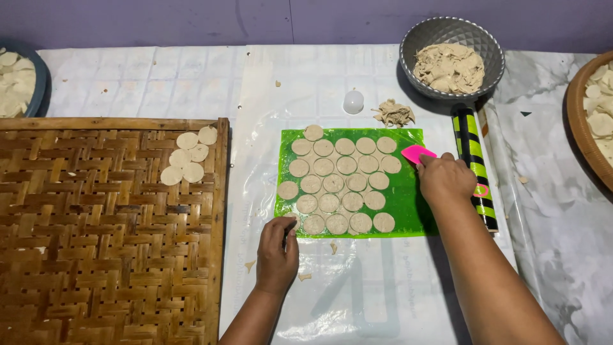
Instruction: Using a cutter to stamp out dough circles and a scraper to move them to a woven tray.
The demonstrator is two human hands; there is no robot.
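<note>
A green plastic sheet lies on the table, covered with several round dough discs in rows. My right hand grips a pink scraper at the sheet's right edge, its tip pointing toward the discs. My left hand rests at the sheet's near left corner, fingers curled down on its edge next to the lowest discs. Several more discs lie on a woven bamboo tray to the left.
A grey bowl of dough scraps stands at the back right, a small scrap pile and a white round cutter in front of it. A green-and-black rolling pin lies right of the sheet. Disc-filled trays sit at both far edges.
</note>
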